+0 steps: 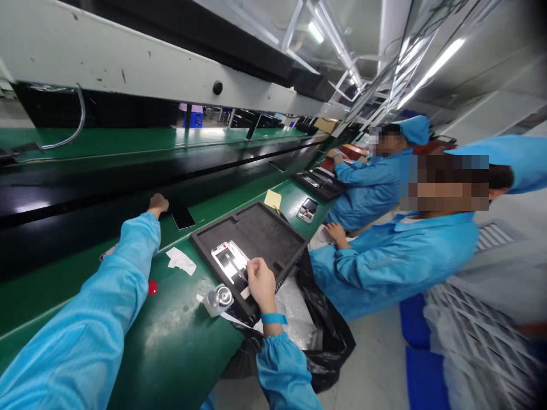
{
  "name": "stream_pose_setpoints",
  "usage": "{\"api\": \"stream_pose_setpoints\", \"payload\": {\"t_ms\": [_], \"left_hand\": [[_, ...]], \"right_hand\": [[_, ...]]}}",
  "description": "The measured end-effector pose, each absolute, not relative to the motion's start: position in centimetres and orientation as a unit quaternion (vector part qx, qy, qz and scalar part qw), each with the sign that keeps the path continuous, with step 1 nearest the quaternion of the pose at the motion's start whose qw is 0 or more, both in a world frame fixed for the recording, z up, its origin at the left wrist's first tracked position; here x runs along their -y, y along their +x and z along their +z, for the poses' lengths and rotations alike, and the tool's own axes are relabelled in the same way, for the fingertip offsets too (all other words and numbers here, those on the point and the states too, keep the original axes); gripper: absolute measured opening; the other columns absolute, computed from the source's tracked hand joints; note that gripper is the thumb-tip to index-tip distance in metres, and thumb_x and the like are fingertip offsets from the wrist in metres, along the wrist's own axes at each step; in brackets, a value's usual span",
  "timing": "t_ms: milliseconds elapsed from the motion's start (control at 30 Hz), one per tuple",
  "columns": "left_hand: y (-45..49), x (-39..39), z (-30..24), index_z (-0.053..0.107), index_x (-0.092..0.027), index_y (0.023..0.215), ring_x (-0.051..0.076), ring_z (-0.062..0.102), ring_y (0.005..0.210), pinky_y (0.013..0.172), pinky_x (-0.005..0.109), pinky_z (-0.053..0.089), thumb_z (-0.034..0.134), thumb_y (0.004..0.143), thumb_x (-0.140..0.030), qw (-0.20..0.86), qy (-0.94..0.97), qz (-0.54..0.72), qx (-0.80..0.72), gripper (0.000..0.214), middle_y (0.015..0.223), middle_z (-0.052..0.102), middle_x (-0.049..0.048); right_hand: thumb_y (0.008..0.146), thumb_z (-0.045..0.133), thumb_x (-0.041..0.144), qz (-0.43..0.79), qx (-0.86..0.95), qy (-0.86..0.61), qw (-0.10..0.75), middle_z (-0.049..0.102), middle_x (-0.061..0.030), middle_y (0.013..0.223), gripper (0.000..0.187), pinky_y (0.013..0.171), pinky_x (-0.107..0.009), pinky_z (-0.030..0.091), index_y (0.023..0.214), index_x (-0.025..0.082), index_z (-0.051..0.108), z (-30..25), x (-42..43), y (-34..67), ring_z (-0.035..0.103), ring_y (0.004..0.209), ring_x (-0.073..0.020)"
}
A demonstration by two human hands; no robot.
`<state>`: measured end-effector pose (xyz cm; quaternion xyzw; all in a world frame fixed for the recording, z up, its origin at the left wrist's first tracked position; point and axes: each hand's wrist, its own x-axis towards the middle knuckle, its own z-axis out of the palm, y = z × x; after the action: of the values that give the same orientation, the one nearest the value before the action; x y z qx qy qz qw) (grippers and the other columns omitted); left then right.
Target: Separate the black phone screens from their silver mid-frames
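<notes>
My left hand (158, 204) is stretched out over the dark conveyor belt with its fingers curled closed. Right beside it lies a phone (182, 214) with a dark screen; whether the fingertips hold anything is hidden. Lower down, my right hand (261, 283) pinches at the right edge of an opened phone (229, 263) with its silvery inside showing. That phone rests in the near part of a black foam tray (267, 233). A small clear dispenser with a round metal top (219, 298) stands against the tray's near corner.
A white paper scrap (181, 261) and a red piece (152, 287) lie on the green bench (183, 341). Beyond the tray are a yellow note (272, 199) and another phone (307, 209). A black plastic bag (331, 347) hangs at the bench edge. Two co-workers in blue sit to the right.
</notes>
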<state>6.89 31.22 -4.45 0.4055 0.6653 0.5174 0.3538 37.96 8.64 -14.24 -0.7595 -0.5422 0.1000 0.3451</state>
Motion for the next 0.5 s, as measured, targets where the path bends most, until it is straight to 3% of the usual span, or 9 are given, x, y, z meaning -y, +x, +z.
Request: {"api": "stream_pose_setpoints", "payload": {"t_ms": [200, 300, 367, 400, 500], "left_hand": [[8.3, -26.9, -0.9, 0.066, -0.017, 0.136, 0.025, 0.071, 0.113, 0.096, 0.046, 0.063, 0.071, 0.105, -0.042, 0.491, 0.375, 0.563, -0.549, 0.041, 0.134, 0.069, 0.0119], [7.8, -21.2, 0.9, 0.068, -0.015, 0.111, 0.019, 0.070, 0.087, 0.084, 0.039, 0.061, 0.059, 0.109, -0.049, 0.561, 0.391, 0.579, -0.444, 0.035, 0.101, 0.071, 0.0062], [6.9, -16.3, 1.9, 0.058, -0.020, 0.085, 0.021, 0.066, 0.070, 0.081, 0.041, 0.059, 0.032, 0.110, -0.044, 0.609, 0.414, 0.571, -0.362, 0.043, 0.074, 0.064, 0.0045], [6.5, -13.7, 2.4, 0.053, -0.021, 0.078, 0.023, 0.065, 0.066, 0.081, 0.044, 0.059, 0.027, 0.106, -0.043, 0.629, 0.426, 0.563, -0.326, 0.044, 0.067, 0.060, 0.0046], [5.0, -7.0, 3.6, 0.047, -0.023, 0.070, 0.025, 0.060, 0.057, 0.084, 0.050, 0.057, 0.034, 0.097, -0.048, 0.679, 0.449, 0.527, -0.244, 0.039, 0.055, 0.051, 0.0031]], "right_hand": [[0.096, 0.054, 0.034, 0.097, 0.531, -0.774, 0.332, 0.074, -0.0055, 0.079, 0.017, 0.069, -0.031, 0.043, 0.090, 0.023, 0.066, -14.0, -8.9, 38.0, 0.070, 0.077, -0.0252], [0.093, 0.054, 0.033, 0.110, 0.523, -0.776, 0.336, 0.074, -0.0076, 0.079, 0.016, 0.068, -0.032, 0.041, 0.089, 0.024, 0.066, -13.9, -8.9, 38.1, 0.069, 0.075, -0.0261], [0.090, 0.056, 0.035, 0.122, 0.520, -0.776, 0.335, 0.074, -0.0086, 0.078, 0.015, 0.066, -0.033, 0.039, 0.087, 0.024, 0.065, -13.9, -9.0, 38.3, 0.067, 0.072, -0.0264], [0.089, 0.057, 0.037, 0.129, 0.522, -0.775, 0.333, 0.074, -0.0087, 0.077, 0.015, 0.065, -0.033, 0.039, 0.086, 0.024, 0.065, -14.0, -9.1, 38.4, 0.066, 0.071, -0.0265], [0.087, 0.059, 0.041, 0.141, 0.530, -0.772, 0.320, 0.074, -0.0082, 0.076, 0.017, 0.065, -0.033, 0.039, 0.084, 0.025, 0.065, -14.0, -9.3, 38.6, 0.066, 0.070, -0.0272]]}}
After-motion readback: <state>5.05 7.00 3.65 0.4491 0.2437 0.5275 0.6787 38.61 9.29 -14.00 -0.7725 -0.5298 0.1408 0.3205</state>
